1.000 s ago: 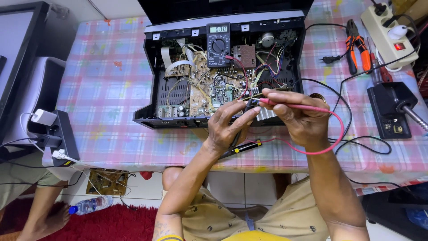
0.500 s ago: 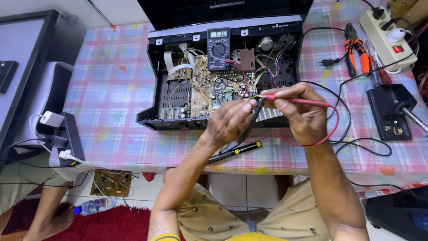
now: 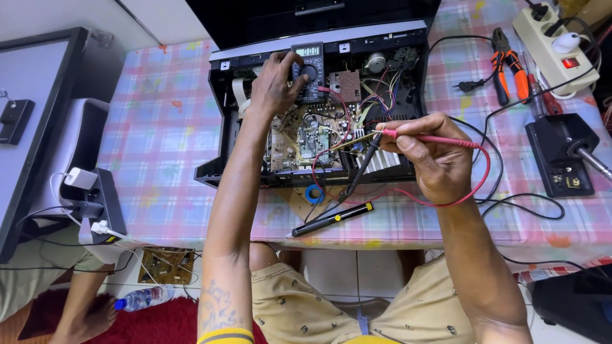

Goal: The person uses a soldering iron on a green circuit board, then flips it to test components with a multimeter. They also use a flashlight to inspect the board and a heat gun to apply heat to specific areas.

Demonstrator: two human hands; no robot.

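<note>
An opened black electronic device (image 3: 395,44) lies on the checked tablecloth, its circuit board (image 3: 306,137) exposed. A multimeter (image 3: 309,73) rests on the device's upper part. My left hand (image 3: 274,83) reaches up and touches the multimeter's dial. My right hand (image 3: 430,156) grips the red probe (image 3: 440,139) and the black probe (image 3: 360,172) together, with their tips just over the board near a heat sink. Red and black leads loop from my right hand back to the meter.
A desoldering pump (image 3: 331,218) and a blue tape roll (image 3: 313,193) lie at the table's front edge. Orange-handled pliers (image 3: 507,64), a power strip (image 3: 554,44) and a soldering station (image 3: 561,156) sit at the right. Another person's leg (image 3: 83,306) is at the lower left.
My left hand left the probes by my right hand and reached up to the multimeter's dial. My right hand now holds both probes alone.
</note>
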